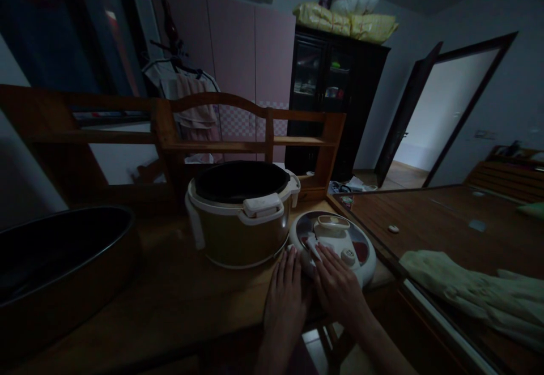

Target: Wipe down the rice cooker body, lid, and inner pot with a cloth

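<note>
A round white electric cooker lid (pixel 366 239) with a handle, a small knob and dark shiny panels lies on the wooden desk. My right hand (pixel 338 278) presses a crumpled white cloth or tissue (pixel 313 244) against its top, left of the knob. At the lid's left edge is my left hand (pixel 289 284), its fingers stretched out and side by side. Whether its fingertips touch the lid or a small white bit beside them is unclear. Just behind that hand stands the cooker body (pixel 242 233), uncovered, with a dark interior and white rim.
On the left sits a large dark oval basin (pixel 97 250). A wooden shelf rail (pixel 221 145) runs along the desk's back. To the right, a brown surface (pixel 425 216) holds a pale green cloth (pixel 476 284) and a small white round object (pixel 393 229). The room is dim.
</note>
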Demonstrator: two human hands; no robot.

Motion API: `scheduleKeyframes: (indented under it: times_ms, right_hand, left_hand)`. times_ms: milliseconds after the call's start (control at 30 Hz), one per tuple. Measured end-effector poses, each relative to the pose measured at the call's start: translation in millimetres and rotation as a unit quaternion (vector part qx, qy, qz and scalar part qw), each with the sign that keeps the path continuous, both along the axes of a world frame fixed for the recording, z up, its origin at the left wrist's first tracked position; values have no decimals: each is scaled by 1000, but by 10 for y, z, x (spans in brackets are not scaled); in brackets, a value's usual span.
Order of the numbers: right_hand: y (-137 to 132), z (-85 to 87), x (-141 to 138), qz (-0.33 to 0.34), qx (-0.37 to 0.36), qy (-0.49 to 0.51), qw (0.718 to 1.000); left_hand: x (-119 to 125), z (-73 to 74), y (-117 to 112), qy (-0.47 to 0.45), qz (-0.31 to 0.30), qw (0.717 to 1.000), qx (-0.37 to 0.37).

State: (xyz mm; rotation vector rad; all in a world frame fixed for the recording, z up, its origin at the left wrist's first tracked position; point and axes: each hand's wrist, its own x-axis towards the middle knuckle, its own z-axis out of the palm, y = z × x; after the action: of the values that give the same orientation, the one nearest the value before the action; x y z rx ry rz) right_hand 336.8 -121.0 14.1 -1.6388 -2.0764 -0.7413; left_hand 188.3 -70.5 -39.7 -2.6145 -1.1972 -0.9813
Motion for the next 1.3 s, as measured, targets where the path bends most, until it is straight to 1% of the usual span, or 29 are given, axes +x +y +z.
scheduleKeyframes:
  times_ms: [133,233,300,367,467,533,633,700,800,867,933,1067,1167,1300]
  right_hand:
    - [-145,-64,7,56,7,-26,998]
    - [-116,-147,-47,83,-7,-29,996]
    - [-37,-203,-116,82,-17,-20,996]
    - [55,-237,-197,67,-25,-11,997]
    - [149,-234,-286,42,-42,-9,998]
    - [160,-212,-290,37,-47,-10,998]
    - [105,-190,-200,61,-45,-16,997]
    - [33,-182,-102,91,-42,-23,995]
    - [-90,-156,34,128,-45,-45,990]
    - [-160,-127,93,140,-54,-67,986]
    - [-212,-103,125,148,-58,-85,984]
    - [-296,-93,160,158,-44,-96,982]
    - [-390,-82,208,162,-32,-98,981]
    - [-576,-55,341,188,-34,-123,974]
  left_hand:
    - [11,-22,-17,-29,23,999,-33]
    - [16,-65,-17,-23,26,999,-38]
    - [11,-107,-11,-6,35,999,-29]
    - [1,-149,-4,13,51,998,-19]
    - [-12,-191,10,30,51,998,-17]
    - [-10,-194,16,31,45,998,-18]
    - [4,-160,9,18,56,998,-14]
    - [14,-121,-4,4,47,999,-16]
    - [19,-63,-24,-8,29,999,-37]
    - [19,-43,-32,-8,33,998,-54]
    - [20,-42,-36,-12,38,997,-62]
    - [19,-73,-33,-24,33,997,-60]
    - [6,-95,-25,-12,28,998,-53]
    - [-11,-114,-10,10,25,999,-30]
